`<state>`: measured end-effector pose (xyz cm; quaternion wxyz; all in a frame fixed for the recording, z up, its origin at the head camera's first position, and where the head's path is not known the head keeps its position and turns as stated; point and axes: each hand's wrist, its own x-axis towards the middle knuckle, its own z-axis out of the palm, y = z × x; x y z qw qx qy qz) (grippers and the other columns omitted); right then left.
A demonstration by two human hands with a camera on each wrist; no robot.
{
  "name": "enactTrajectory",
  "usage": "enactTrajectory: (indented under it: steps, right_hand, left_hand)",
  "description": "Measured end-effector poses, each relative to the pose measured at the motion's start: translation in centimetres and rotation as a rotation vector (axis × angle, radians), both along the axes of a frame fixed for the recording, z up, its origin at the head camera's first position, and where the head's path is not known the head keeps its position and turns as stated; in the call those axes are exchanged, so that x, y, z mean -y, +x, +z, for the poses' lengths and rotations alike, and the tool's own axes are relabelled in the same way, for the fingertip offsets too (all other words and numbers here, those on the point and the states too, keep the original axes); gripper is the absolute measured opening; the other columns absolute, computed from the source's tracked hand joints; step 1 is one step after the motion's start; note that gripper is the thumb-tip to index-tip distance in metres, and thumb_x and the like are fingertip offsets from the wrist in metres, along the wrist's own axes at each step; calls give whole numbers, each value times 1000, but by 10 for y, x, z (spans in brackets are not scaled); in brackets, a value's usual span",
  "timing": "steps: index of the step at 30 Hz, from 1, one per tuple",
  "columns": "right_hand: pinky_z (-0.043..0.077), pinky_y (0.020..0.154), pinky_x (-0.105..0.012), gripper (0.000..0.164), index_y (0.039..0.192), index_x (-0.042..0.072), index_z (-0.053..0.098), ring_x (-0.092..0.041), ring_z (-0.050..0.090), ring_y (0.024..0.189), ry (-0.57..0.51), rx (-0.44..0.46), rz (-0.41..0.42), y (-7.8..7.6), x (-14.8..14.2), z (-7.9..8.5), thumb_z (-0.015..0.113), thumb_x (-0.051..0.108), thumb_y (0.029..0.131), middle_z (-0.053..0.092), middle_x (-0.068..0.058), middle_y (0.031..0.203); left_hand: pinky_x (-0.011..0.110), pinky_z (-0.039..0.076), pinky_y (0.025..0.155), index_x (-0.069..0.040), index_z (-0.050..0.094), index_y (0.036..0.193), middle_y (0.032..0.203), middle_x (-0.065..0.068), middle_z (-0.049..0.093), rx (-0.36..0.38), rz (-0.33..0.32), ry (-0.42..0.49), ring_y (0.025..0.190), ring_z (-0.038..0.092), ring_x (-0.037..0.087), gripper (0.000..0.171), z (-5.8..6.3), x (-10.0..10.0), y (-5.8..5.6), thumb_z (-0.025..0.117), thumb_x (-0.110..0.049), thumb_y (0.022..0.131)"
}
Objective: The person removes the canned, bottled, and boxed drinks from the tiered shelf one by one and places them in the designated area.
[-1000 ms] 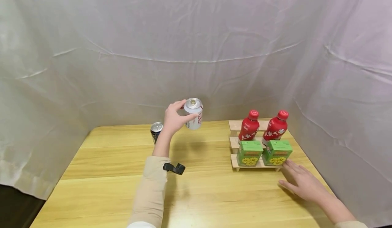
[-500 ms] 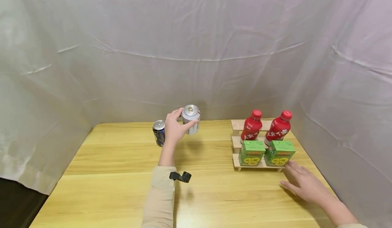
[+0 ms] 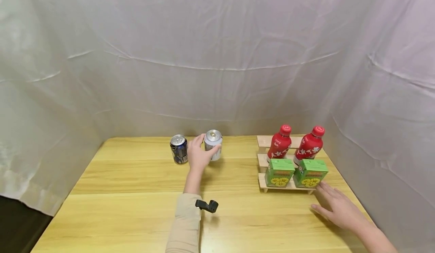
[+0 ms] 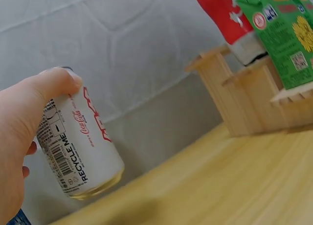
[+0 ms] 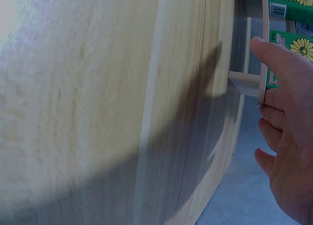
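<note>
My left hand (image 3: pixel 199 154) grips a white Coca-Cola can (image 4: pixel 90 142) between thumb and fingers. In the left wrist view the can's base hangs a little above the table, over its shadow. Left of that hand a dark blue can (image 3: pixel 179 150) stands upright. At the right, my right hand (image 3: pixel 341 208) has its fingers loosely extended at the front right corner of a stepped wooden rack (image 3: pixel 262 158). Its fingertips are at the rack's lowest step, beside the right green drink carton (image 3: pixel 310 173); whether they touch the carton I cannot tell.
Another green carton (image 3: pixel 280 173) shares the lowest step. Two red bottles (image 3: pixel 279 147) stand behind the cartons, on the middle step. Grey-white cloth (image 3: pixel 217 90) hangs round the back and sides of the wooden table (image 3: pixel 129 207).
My left hand has lowered the white can toward the table, exposing more of the dark blue can beside it. My right hand has stayed by the rack.
</note>
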<state>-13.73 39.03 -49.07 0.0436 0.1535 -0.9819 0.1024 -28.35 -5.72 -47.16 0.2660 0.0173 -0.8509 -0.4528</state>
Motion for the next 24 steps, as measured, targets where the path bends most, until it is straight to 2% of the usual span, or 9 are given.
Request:
enactTrajectory:
  steps: [6,10,13,18,22,24]
  right_hand:
    - [24,114,-59,75,137,-8,49,-50,41,131,2,-8,0,0,-1,-1,65,47,89,39,-34,145]
    - [24,114,-59,75,137,-8,49,-50,42,131,6,-11,0,0,-2,-2,65,47,89,40,-34,145]
    - [26,111,-60,75,137,-8,48,-50,42,131,10,-8,-2,0,-2,-1,65,48,89,40,-34,145]
    - [18,118,-56,76,138,-9,47,-50,40,132,8,1,-9,1,-1,-1,64,48,90,38,-34,146]
    - [13,120,-52,76,138,-9,46,-50,40,133,3,7,-16,1,-1,-1,63,48,90,37,-34,147]
    - [14,120,-53,77,138,-8,46,-50,40,133,3,9,-19,1,-1,-1,64,48,90,38,-34,147]
  left_hand:
    - [54,38,105,-7,65,122,125,15,65,-41,28,25,116,54,37,75,-17,-4,-4,84,-53,65]
    - [54,36,106,-11,65,120,125,12,65,-46,33,41,117,53,37,71,-24,-6,-7,84,-52,65]
    - [53,34,108,-13,65,119,126,10,65,-34,40,60,119,52,35,68,-29,-6,-9,86,-49,65]
    - [54,30,112,-14,64,122,129,10,63,6,55,89,123,50,35,70,-35,-5,-10,88,-44,64]
    - [55,29,113,-11,62,128,133,12,61,44,57,111,127,47,35,76,-39,-5,-11,88,-43,64]
    - [55,30,113,-9,61,130,135,12,60,56,59,118,129,46,35,79,-41,-4,-11,88,-44,65]
